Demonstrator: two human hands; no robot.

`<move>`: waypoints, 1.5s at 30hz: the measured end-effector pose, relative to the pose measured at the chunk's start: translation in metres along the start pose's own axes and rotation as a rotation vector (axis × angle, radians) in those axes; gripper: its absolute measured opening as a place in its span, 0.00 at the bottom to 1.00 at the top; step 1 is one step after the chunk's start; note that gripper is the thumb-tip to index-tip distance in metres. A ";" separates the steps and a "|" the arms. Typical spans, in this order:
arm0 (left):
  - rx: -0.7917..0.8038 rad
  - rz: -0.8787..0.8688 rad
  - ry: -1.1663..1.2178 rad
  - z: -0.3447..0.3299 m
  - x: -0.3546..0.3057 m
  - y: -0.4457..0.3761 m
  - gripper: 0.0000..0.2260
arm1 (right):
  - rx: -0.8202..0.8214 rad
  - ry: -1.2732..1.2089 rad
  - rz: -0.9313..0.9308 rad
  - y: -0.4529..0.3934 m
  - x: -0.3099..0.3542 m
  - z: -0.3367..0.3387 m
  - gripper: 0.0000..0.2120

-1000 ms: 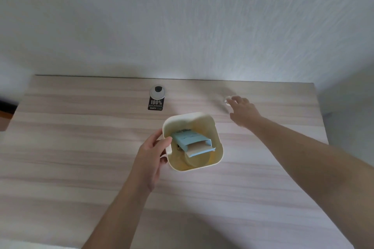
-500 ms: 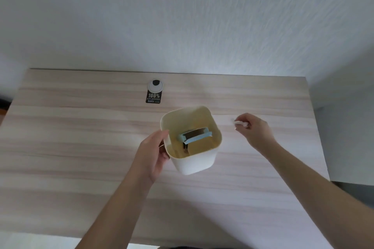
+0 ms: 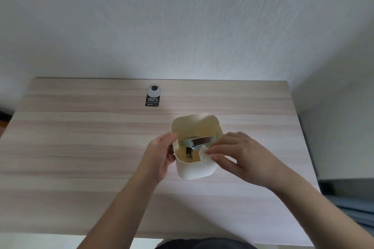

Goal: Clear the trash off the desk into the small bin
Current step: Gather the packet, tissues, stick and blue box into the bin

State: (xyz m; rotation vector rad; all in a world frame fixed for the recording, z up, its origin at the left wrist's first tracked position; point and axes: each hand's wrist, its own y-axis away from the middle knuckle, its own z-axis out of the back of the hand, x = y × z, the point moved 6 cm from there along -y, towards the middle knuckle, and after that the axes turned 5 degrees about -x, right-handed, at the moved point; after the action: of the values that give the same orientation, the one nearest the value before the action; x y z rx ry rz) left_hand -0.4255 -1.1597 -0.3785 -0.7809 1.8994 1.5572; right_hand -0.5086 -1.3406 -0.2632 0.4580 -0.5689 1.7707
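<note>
A small cream bin [image 3: 194, 171] stands on the wooden desk [image 3: 81, 147], right of centre. My left hand [image 3: 160, 154] grips its left rim. Inside the bin lies a light blue carton [image 3: 199, 141] with a dark opening, and some darker scraps sit below it. My right hand [image 3: 240, 153] hovers over the bin's right rim, fingertips pinched on a small white scrap of paper [image 3: 204, 156] that hangs just inside the opening.
A round white cable grommet [image 3: 154, 90] and a black "100%" sticker [image 3: 152, 101] sit near the desk's back edge. A white wall rises behind. The desk's right edge drops to a grey floor and a blue-grey object [image 3: 354, 206].
My right hand picked the white scrap off the desk at the back right and carried it left, over the bin. The left hand kept hold of the bin.
</note>
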 end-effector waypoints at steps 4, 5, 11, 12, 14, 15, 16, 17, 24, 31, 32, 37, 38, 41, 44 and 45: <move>0.062 -0.021 -0.027 -0.009 -0.003 0.012 0.05 | 0.047 0.208 0.006 0.004 0.012 -0.006 0.20; 0.079 -0.027 -0.036 -0.010 -0.003 0.015 0.06 | 0.050 0.252 0.006 0.005 0.014 -0.008 0.20; 0.074 -0.037 -0.037 -0.011 -0.003 0.021 0.07 | -0.132 0.293 0.002 0.010 0.014 0.010 0.09; 0.076 -0.038 -0.044 -0.011 -0.003 0.022 0.08 | -0.166 0.310 0.001 0.011 0.011 0.013 0.06; 0.085 -0.039 -0.059 -0.012 -0.003 0.025 0.10 | -0.214 0.349 -0.024 0.010 0.006 0.017 0.07; 0.097 -0.043 -0.066 -0.012 -0.002 0.026 0.11 | -0.227 0.367 -0.040 0.009 0.003 0.019 0.09; 0.114 -0.048 -0.076 -0.013 -0.002 0.028 0.12 | -0.239 0.384 -0.054 0.009 0.002 0.019 0.10; 0.132 -0.052 -0.088 -0.014 -0.002 0.029 0.12 | -0.245 0.395 -0.067 0.007 0.001 0.019 0.11; 0.183 -0.073 -0.154 -0.019 0.001 0.037 0.14 | -0.258 0.384 -0.105 -0.002 0.002 0.019 0.19; 0.193 -0.070 -0.135 -0.017 0.007 0.039 0.17 | -0.292 0.417 -0.082 -0.002 0.001 0.018 0.12; 0.189 -0.070 -0.135 -0.017 0.009 0.038 0.16 | -0.293 0.411 -0.069 -0.001 0.002 0.017 0.11; 0.152 -0.078 -0.123 -0.014 0.013 0.034 0.16 | -0.194 0.427 -0.009 0.004 0.006 -0.004 0.04; 0.139 -0.081 -0.123 -0.013 0.013 0.033 0.17 | -0.183 0.431 -0.015 0.004 0.005 -0.006 0.03; 0.107 -0.091 -0.126 -0.008 0.015 0.029 0.18 | -0.113 0.427 -0.029 0.006 0.004 -0.015 0.03; 0.066 -0.096 -0.115 -0.004 0.016 0.027 0.20 | 0.068 0.439 -0.046 0.010 -0.001 -0.034 0.06; 0.053 -0.103 -0.130 -0.003 0.017 0.026 0.20 | 0.125 0.406 -0.067 0.011 -0.003 -0.040 0.09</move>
State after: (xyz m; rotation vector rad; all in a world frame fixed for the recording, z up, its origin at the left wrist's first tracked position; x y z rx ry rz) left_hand -0.4565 -1.1599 -0.3729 -0.7248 1.7712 1.4536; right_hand -0.5196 -1.3213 -0.2989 0.1896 -0.1565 1.7764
